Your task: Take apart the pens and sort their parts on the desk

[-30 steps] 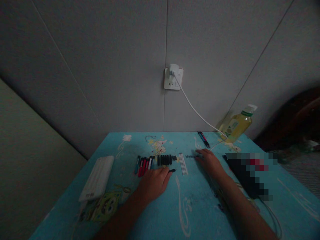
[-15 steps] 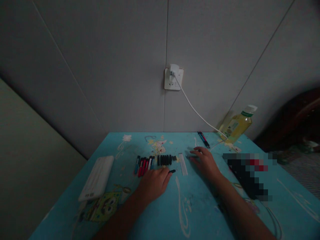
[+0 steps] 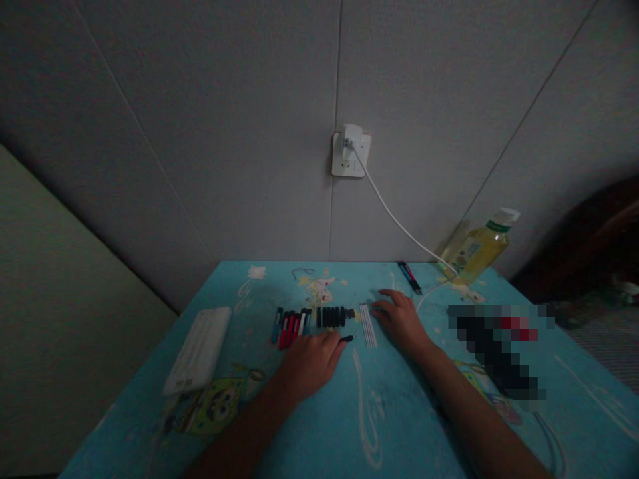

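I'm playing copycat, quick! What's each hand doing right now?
Left hand: closed on a dark pen piece.
Right hand: open, fingers apart, beside the thin rods; can't tell if it holds something tiny.

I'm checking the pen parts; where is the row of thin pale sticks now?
In the head view, the sticks lie just right of centre on the blue table, between the short black pieces and the right hand.

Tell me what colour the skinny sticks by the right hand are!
The skinny sticks look whitish; the head view shows them best.
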Demonstrator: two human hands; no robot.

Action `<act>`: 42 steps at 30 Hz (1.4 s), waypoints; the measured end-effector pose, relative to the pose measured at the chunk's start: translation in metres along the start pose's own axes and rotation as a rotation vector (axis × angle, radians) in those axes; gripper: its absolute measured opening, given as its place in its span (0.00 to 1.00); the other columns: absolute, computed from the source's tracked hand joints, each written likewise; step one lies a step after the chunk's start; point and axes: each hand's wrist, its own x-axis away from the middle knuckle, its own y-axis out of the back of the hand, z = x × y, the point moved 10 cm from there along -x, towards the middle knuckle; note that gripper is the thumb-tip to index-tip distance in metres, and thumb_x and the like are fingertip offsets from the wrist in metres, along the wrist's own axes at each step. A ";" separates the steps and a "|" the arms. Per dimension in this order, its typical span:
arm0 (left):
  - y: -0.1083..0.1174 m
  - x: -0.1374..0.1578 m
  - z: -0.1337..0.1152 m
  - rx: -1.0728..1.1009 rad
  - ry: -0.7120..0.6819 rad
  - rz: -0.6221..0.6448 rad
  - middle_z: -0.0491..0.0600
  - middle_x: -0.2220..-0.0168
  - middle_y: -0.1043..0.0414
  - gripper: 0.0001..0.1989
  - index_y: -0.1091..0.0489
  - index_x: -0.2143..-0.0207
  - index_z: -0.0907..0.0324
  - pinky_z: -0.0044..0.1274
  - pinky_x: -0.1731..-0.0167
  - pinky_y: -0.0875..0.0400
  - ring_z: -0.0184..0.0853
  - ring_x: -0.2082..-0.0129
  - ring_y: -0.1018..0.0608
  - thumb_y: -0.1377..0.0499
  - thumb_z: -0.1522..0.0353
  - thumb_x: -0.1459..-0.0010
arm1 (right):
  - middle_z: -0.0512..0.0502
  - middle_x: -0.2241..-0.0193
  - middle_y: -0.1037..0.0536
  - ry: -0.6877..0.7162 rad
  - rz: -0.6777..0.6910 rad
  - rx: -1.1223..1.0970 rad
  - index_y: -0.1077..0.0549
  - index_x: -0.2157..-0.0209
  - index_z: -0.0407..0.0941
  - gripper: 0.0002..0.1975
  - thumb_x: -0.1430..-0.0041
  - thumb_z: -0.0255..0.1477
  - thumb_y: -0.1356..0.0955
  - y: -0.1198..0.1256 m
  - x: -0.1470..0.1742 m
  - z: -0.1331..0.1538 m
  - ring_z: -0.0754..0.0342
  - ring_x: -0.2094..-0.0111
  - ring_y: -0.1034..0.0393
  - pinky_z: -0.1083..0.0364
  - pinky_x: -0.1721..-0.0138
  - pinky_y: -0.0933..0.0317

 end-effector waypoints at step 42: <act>0.002 0.000 -0.003 -0.027 -0.018 0.009 0.49 0.63 0.22 0.16 0.31 0.56 0.54 0.28 0.64 0.29 0.39 0.63 0.20 0.56 0.62 0.30 | 0.45 0.50 0.26 -0.003 0.021 0.011 0.22 0.60 0.51 0.07 0.38 0.33 0.32 0.004 0.000 -0.006 0.45 0.48 0.35 0.44 0.47 0.45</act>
